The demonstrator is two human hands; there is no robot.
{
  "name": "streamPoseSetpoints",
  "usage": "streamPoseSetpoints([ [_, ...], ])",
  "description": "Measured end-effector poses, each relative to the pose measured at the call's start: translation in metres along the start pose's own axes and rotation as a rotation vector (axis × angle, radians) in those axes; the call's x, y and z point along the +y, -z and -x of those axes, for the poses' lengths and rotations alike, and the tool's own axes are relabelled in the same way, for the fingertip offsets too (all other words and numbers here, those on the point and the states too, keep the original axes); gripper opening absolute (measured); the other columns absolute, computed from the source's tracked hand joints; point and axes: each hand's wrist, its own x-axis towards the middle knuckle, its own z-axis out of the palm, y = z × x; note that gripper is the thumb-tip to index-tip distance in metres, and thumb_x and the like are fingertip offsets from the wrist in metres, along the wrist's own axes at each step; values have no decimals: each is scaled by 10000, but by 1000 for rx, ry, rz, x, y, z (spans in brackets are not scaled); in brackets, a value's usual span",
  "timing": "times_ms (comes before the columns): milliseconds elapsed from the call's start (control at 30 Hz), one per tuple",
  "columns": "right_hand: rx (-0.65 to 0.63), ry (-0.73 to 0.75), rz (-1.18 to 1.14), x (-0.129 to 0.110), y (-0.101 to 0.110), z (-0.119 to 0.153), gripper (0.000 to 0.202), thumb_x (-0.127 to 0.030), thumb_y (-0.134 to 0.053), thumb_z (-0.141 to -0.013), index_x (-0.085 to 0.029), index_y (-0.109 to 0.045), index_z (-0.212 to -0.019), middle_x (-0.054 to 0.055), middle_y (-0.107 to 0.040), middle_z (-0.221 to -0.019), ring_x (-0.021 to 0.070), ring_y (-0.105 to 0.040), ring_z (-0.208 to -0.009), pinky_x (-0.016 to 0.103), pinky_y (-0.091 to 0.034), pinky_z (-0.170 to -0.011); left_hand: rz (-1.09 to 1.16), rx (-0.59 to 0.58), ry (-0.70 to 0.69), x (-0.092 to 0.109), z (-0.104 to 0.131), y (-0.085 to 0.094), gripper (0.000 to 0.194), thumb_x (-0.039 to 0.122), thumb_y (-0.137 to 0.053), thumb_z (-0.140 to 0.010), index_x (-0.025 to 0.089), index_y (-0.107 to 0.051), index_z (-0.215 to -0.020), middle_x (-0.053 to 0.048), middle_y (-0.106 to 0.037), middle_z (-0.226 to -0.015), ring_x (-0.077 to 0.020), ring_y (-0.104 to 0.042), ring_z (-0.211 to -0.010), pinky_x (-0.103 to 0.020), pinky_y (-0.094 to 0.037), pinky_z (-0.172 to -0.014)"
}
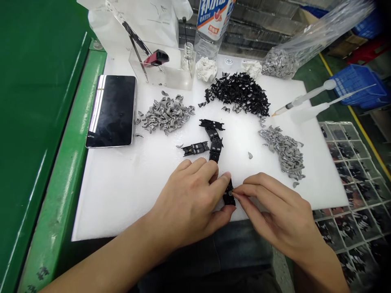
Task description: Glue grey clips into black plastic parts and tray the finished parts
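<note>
Near the front edge of the white foam board (122, 183), my left hand (195, 195) grips a black plastic part (229, 199) between thumb and fingers. The thumb and index finger of my right hand (271, 207) pinch a small grey piece (231, 193) against that part's right side. Beyond my left hand lie several black assembled parts (195, 149), some partly under its fingers. A pile of grey pieces (168, 114) sits at the left, another grey pile (287, 152) at the right, and a heap of black clips (240, 93) at the back.
A tablet (112, 110) lies at the left. Behind are a clear box (180, 77) with tweezers and a red-black tool, a bottle (210, 28), crumpled white paper (206, 69) and a bag of grey pieces (281, 61). A syringe (301, 99) and a compartment tray (363, 207) are at the right.
</note>
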Motion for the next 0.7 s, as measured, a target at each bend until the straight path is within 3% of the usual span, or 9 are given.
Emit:
streamPoseSetpoints([
  [367, 29, -78, -39, -3, 0, -1, 178, -81, -690, -952, -223, -661, -1055, 43, -668, -1023, 141, -660, -901, 246, -543, -725, -7, 20, 4, 1, 1, -2, 438, 485, -604, -1008, 181, -661, -1318, -69, -625, -1051, -271, -568, -961, -444, -400, -777],
  [567, 83, -18, -29, -2, 1, 2, 246, -26, -721, -900, -198, -662, -1065, 57, -672, -1003, 158, -661, -900, 285, -551, -772, -8, 7, -6, 0, 0, 1, 451, 483, -607, -1008, 166, -664, -1325, -77, -632, -1049, -276, -574, -962, -450, -414, -768],
  [700, 61, 88, 37, 3, 5, 8, 361, 11, -710, -876, -165, -688, -1190, 82, -676, -1052, 168, -659, -919, 305, -568, -793, -9, 3, -10, 0, 0, 2, 454, 477, -619, -1005, 160, -663, -1326, -82, -637, -1053, -276, -578, -962, -446, -415, -768],
])
